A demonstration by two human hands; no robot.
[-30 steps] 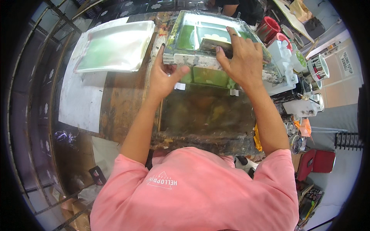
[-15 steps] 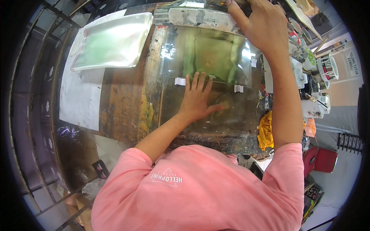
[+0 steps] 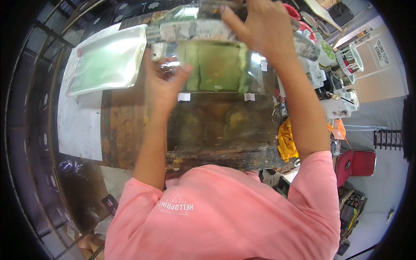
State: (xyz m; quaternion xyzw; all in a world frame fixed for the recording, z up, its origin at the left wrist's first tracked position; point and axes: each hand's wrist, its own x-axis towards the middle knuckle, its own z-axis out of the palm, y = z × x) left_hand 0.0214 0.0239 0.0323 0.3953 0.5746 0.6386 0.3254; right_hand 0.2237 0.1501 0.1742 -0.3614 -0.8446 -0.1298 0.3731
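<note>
My left hand (image 3: 167, 84) is at the left edge of a clear plastic sheet (image 3: 219, 67) on the dark table. Motion blurs its curled fingers, so whether they pinch the sheet is unclear. Green tints show in the shiny sheet, and small white tabs (image 3: 184, 97) sit along its near and right edges. My right hand (image 3: 268, 32) is raised at the far side, above a paint-worn grey bar (image 3: 195, 31). Its thumb lies across a dark bar (image 3: 212, 8), while the other fingers run out of the picture; it appears closed on something hidden there.
A stack of clear plastic sheets (image 3: 108, 60) lies on white paper (image 3: 80, 130) at the left. On the right are a yellow cloth (image 3: 286, 141), white tubs (image 3: 351, 58) and a green-patterned container (image 3: 327, 54). A red chair (image 3: 363, 162) stands beyond the right table edge.
My left hand has lifted from the sheet's near edge and moved left and away to its left edge. My right hand stays raised at the far side. The whole view has shifted slightly.
</note>
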